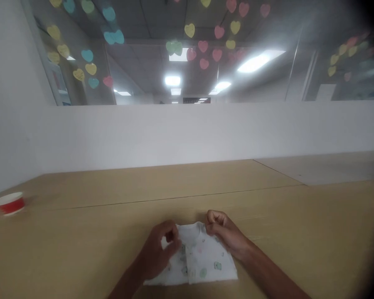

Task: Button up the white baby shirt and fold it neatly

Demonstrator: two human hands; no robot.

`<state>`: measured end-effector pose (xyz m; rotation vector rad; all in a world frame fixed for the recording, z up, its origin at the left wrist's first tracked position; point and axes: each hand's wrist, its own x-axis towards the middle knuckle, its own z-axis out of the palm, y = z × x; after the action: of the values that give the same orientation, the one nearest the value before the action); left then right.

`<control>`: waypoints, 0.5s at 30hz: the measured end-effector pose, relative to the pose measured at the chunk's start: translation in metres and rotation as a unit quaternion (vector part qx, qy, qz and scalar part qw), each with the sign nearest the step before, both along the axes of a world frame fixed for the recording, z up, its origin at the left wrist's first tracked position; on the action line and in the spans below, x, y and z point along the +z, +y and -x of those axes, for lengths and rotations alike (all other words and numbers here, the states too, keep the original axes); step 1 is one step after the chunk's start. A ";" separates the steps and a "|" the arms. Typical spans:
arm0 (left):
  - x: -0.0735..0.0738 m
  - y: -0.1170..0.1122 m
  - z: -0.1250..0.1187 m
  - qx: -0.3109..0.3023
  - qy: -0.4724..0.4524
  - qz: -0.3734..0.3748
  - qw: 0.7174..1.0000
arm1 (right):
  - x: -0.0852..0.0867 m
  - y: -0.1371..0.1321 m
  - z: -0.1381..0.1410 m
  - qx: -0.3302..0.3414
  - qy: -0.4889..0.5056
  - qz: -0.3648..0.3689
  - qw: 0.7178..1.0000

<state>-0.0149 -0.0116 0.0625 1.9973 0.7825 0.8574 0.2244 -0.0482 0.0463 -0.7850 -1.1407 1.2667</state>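
A small white baby shirt (210, 259) with pale green and pink printed figures lies on the table in front of me, its neckline at the far side and a front seam down the middle. My left hand (160, 251) is curled at the shirt's left shoulder, thumb and forefinger closed on the cloth beside the neckline; it is slightly blurred. On the opposite shoulder, my right hand (226, 232) pinches the cloth next to the neckline, its fingers folded in. Both hands cover parts of the shirt's upper corners.
A red and white paper bowl (11, 204) stands at the table's far left. The wooden table (96, 232) has seams between its panels and meets a white wall (174, 133). Above is a window (143, 62) with heart-shaped notes stuck on it.
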 end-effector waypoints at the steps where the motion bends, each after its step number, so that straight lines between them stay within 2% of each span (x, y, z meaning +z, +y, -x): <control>1: -0.007 -0.002 0.000 0.006 0.055 -0.046 0.997 | -0.002 0.000 0.000 -0.009 -0.054 -0.013 0.998; 3: -0.023 -0.003 0.000 -0.002 0.121 -0.101 0.988 | -0.006 -0.002 0.002 -0.017 -0.169 -0.042 0.985; 4: -0.031 -0.003 0.000 -0.017 0.135 -0.104 0.985 | -0.007 -0.003 0.003 -0.019 -0.228 -0.053 0.972; 6: -0.046 0.001 0.001 -0.037 0.140 -0.100 0.984 | -0.010 -0.006 0.008 -0.020 -0.354 -0.078 0.932; 8: -0.053 0.004 0.001 -0.038 0.140 -0.095 0.985 | -0.013 -0.010 0.013 -0.026 -0.455 -0.116 0.882; 10: -0.053 0.006 0.000 -0.038 0.142 -0.093 0.985 | -0.015 -0.013 0.016 -0.035 -0.514 -0.152 0.843; 11: -0.051 0.005 -0.001 -0.042 0.141 -0.094 0.985 | -0.015 -0.014 0.017 -0.037 -0.530 -0.158 0.832; 15: -0.041 0.004 -0.004 -0.059 0.138 -0.100 0.984 | -0.016 -0.014 0.018 -0.027 -0.553 -0.144 0.820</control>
<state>-0.0104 -0.0077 0.0210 2.3511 0.7452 0.6169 0.2064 -0.0622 0.0304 -1.3590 -2.1440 0.4640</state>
